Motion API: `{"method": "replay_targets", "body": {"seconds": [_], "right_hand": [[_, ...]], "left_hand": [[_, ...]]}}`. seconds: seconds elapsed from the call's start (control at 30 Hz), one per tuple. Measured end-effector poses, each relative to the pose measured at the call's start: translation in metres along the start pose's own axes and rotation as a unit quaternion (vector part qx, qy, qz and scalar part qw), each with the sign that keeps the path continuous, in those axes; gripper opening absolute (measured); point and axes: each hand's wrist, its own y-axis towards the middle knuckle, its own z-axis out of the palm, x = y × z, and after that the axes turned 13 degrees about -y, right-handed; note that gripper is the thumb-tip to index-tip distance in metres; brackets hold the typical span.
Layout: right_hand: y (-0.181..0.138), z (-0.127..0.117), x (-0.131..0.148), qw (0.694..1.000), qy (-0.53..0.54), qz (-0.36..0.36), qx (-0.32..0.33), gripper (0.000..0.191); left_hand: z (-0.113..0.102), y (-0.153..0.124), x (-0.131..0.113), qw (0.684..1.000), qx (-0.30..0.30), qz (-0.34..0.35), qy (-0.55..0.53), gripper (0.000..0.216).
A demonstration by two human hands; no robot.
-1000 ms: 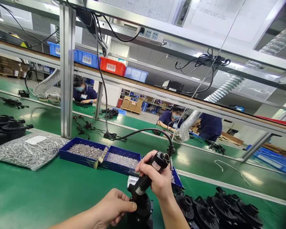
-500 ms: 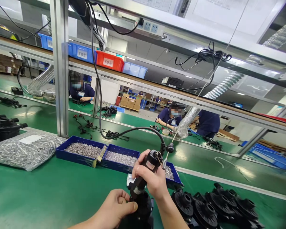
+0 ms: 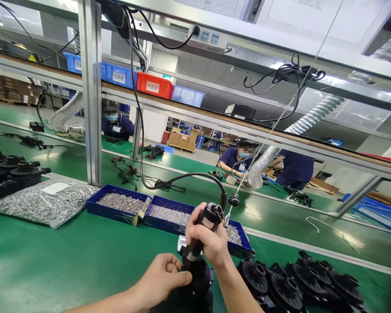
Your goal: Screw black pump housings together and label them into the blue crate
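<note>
My right hand [image 3: 210,244] grips a black electric screwdriver [image 3: 204,228] hung from a cable and a thin cord, its tip pointed down onto a black round plastic housing [image 3: 197,282] at the near edge of the green bench. My left hand [image 3: 161,278] holds that housing from the left, with the thumb laid against its top beside the screwdriver tip. The screw under the tip is hidden.
Blue trays of small silver screws [image 3: 122,203] lie just beyond my hands, with a clear bag of screws [image 3: 39,202] to the left. More black housings [image 3: 296,282] are piled at the right and at the far left [image 3: 9,171]. An aluminium post [image 3: 91,93] stands ahead. People in dark blue work across the bench.
The view has shifted a little. My right hand and the screwdriver sit slightly lower on the housing; my left hand keeps its hold.
</note>
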Motion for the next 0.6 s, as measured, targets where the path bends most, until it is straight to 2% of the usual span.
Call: {"method": "replay_targets", "body": {"seconds": [0.17, 0.27, 0.33, 0.4, 0.47, 0.6], "right_hand": [[-0.001, 0.001, 0.002, 1.0, -0.002, 0.001, -0.005, 0.025], [0.0, 0.0, 0.003, 1.0, -0.008, -0.008, 0.0, 0.023], [0.0, -0.001, 0.002, 1.0, -0.008, -0.027, 0.01, 0.023], [0.002, -0.003, 0.0, 0.999, -0.006, -0.034, 0.023, 0.024], [0.003, -0.005, -0.003, 0.999, 0.0, -0.03, 0.029, 0.025], [0.004, -0.004, -0.01, 0.999, -0.013, -0.042, -0.001, 0.023]], "left_hand": [[-0.003, 0.005, 0.006, 1.0, 0.014, 0.01, 0.004, 0.072], [-0.002, 0.006, 0.007, 0.996, 0.019, 0.088, 0.022, 0.067], [0.001, 0.006, 0.007, 0.99, 0.052, 0.133, 0.006, 0.074], [0.003, 0.008, 0.008, 0.982, 0.116, 0.141, -0.043, 0.085], [0.003, 0.01, 0.011, 0.973, 0.163, 0.143, -0.084, 0.087], [-0.001, 0.013, 0.02, 0.972, 0.165, 0.141, -0.092, 0.086]]}}
